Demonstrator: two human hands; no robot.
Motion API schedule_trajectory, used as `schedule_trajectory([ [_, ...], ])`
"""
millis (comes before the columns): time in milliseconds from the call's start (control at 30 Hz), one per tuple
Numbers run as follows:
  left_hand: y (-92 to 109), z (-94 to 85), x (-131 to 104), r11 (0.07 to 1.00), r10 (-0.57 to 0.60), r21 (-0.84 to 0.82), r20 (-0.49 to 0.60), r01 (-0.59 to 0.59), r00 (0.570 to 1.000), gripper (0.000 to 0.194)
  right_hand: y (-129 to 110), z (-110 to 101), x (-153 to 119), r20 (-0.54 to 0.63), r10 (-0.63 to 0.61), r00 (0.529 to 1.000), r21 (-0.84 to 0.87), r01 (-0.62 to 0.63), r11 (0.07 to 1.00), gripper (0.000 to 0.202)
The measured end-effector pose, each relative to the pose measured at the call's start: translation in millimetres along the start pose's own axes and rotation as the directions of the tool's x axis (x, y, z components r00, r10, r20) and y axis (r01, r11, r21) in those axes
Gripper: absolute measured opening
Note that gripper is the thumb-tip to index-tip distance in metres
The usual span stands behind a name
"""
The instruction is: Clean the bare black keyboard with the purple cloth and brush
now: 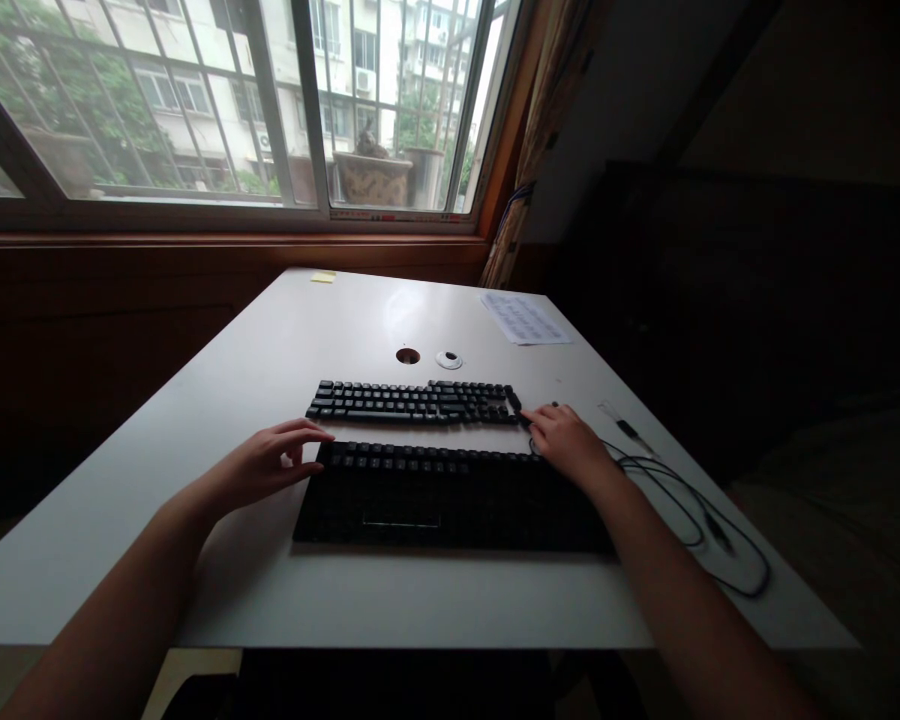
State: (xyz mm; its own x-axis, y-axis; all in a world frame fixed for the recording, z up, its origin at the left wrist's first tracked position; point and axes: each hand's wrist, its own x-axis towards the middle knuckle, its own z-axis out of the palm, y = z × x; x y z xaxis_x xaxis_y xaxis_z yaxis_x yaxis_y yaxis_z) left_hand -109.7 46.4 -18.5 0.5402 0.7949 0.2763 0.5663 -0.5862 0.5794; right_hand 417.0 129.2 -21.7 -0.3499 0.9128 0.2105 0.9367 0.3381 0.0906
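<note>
both hands (281,450) (566,440) at black keyboard (450,500)

Yellow slip (323,277): chilling at the far left of the desk (225,420)
Printed paper (529,321): far right, lying flat
Window (311,110): far side, pretty bright
Curtain (505,245): right of the window

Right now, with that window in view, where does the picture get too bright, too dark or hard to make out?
Head view: bright window, with pale glare on the far part of the table; head view: right side of the picture nearly black, most detail on the nearer keyboard lost in darkness; head view: writing on the paper too blurred to read.
</note>
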Motion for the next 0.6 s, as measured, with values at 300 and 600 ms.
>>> schedule_trajectory([
  [300,2.8,0.0,0.6,1.000,-0.006,-0.014,-0.004,0.006,1.000,0.034,-3.4,-1.7,0.0,-0.011,0.011,1.000,-0.022,-0.011,1.000,0.041],
  [600,-0.4,1.1,-0.1,0.999,0.030,0.010,-0.005,-0.030,1.000,0.036,-5.1,-5.1,0.5,-0.005,0.028,1.000,-0.014,-0.028,0.999,0.039],
])
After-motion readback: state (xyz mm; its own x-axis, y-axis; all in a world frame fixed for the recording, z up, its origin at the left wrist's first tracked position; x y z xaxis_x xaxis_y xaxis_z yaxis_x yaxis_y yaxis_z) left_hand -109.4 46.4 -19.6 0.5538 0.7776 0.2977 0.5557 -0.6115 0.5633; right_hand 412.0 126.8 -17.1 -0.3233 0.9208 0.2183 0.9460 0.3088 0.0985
